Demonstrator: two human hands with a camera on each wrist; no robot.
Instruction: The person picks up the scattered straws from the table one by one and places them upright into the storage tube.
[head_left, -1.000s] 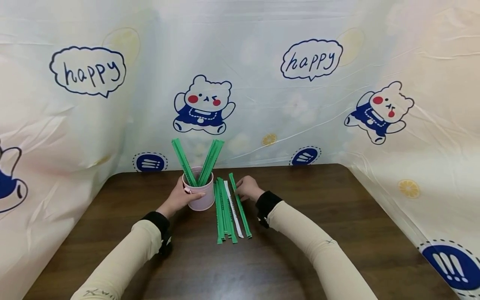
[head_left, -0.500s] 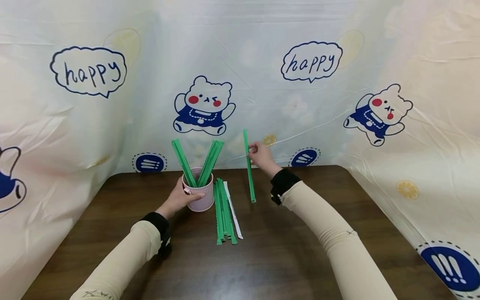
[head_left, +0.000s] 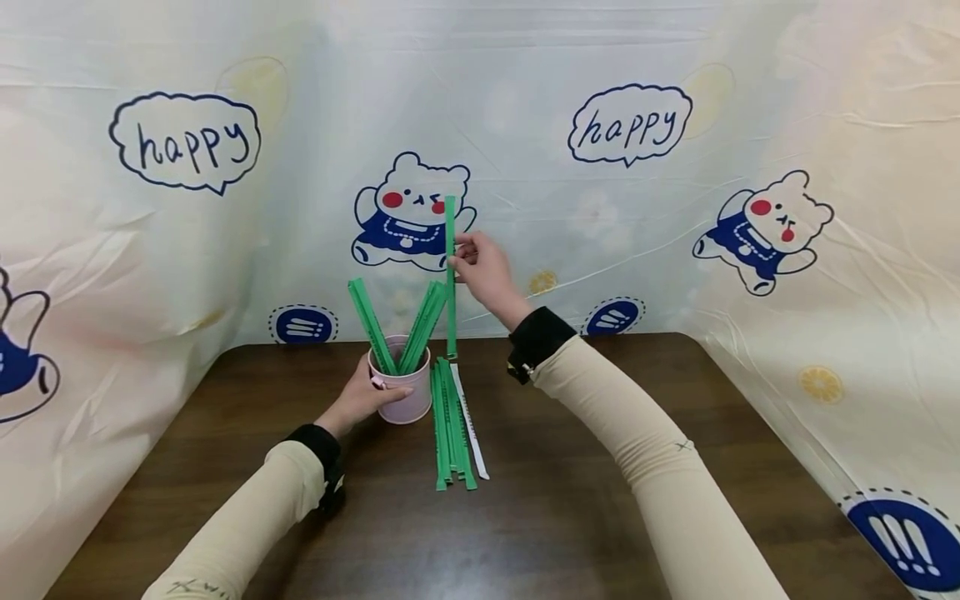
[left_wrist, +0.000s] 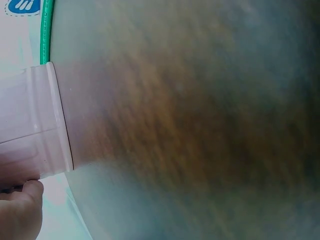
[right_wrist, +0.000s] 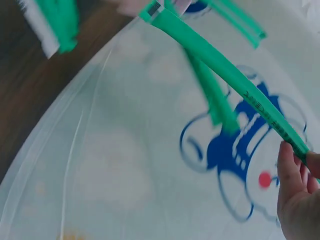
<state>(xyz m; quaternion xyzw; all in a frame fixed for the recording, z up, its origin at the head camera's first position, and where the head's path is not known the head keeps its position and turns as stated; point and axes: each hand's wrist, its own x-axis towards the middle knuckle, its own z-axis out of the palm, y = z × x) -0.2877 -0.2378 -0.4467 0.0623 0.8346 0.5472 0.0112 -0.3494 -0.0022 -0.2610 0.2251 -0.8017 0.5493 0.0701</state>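
Above the surface (head_left: 555, 508), your right hand (head_left: 486, 268) is pinching a green strip (head_left: 452, 310); your left hand (head_left: 356, 398) is gripping a pink bucket (head_left: 408, 407).

Dark brown wood-grain table (head_left: 600, 467), far corners rounded. Pale, creased printed sheet (head_left: 525, 50) behind far edge and along both side edges. "Happy" bubbles (head_left: 187, 171) high above far edge; red-cheeked bear (head_left: 765, 229) beyond far right corner; orange slice (head_left: 821, 383) beyond right edge. Soft glare (head_left: 510, 567) toward near edge.

From above, the head view looks forward-down; 2 nearer, tilted wrist views share its backdrop (head_left: 525, 192).
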